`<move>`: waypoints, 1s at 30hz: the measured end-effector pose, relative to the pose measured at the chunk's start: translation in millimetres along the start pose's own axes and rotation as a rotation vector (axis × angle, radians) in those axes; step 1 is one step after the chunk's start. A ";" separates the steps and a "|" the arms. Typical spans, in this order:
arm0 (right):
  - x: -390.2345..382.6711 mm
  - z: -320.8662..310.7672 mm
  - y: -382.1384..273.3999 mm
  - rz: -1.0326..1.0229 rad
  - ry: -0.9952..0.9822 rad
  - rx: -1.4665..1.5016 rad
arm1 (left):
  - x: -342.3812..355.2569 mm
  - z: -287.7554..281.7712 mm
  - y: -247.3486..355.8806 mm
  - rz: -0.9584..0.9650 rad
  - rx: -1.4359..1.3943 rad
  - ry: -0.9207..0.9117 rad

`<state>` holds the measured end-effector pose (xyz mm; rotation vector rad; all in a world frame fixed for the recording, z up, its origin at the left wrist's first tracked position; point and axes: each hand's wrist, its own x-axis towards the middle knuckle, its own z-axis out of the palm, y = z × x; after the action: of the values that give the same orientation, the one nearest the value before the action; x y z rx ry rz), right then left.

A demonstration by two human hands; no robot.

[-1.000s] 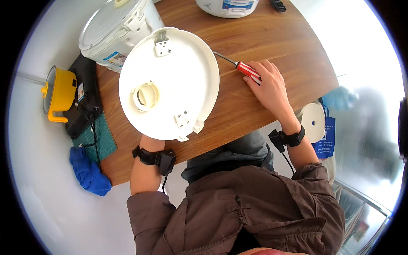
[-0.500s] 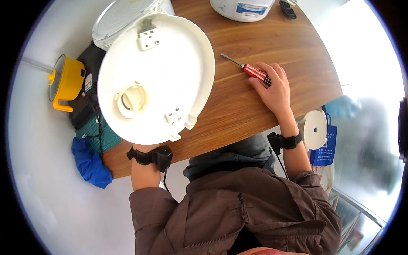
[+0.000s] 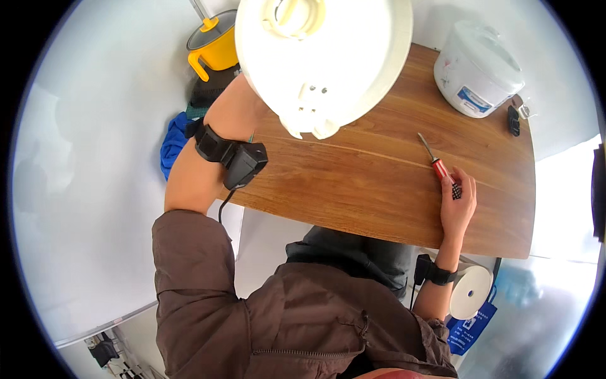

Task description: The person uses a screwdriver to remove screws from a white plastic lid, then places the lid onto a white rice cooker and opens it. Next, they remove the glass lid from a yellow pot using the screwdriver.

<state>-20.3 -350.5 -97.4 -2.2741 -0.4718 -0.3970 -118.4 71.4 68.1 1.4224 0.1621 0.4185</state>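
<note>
A large round white plastic cover [image 3: 353, 57] is raised above the table at upper middle. Its shallow inner side faces me, with a ring-shaped fitting [image 3: 293, 18], a small block with two screws and tabs at the near rim. My left forearm [image 3: 243, 107] reaches up behind it; the cover hides my left hand, which holds it from beneath. On the right, my right hand [image 3: 461, 201] is closed around the handle of a screwdriver [image 3: 442, 169], red and white striped with a dark spotted end. The screwdriver's metal shaft points away from me over the tabletop.
A white rice cooker [image 3: 476, 72] stands at the far right of the wooden table [image 3: 353, 183], beside a small black object [image 3: 513, 121]. Far left are a yellow pot [image 3: 218, 50] and a blue cloth [image 3: 175, 142]. A white disc [image 3: 468, 294] and blue bag [image 3: 470, 330] are below the right edge.
My left arm has moved the cover up and away, so part of it leaves the picture. The view has turned left. My right hand stays on the screwdriver.
</note>
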 end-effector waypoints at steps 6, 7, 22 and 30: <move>-14.3 -6.2 -0.9 -0.067 0.257 0.006 | -0.1 86.3 11.8 -0.008 -0.019 -0.109; -12.5 -6.7 -4.9 -0.114 0.328 0.015 | -5.8 102.2 14.0 -0.033 -0.016 -0.116; -39.0 -78.0 -93.3 -0.521 0.321 -0.085 | -51.9 211.4 -68.9 0.108 -0.007 -0.162; -5.5 -28.2 -129.4 -0.302 0.159 -0.087 | -78.0 230.7 -77.8 0.165 -0.078 -0.259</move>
<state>-87.1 -289.9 -0.3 -2.2349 -0.7302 -0.7574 -93.7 -177.7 16.1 1.4043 -0.1811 0.3675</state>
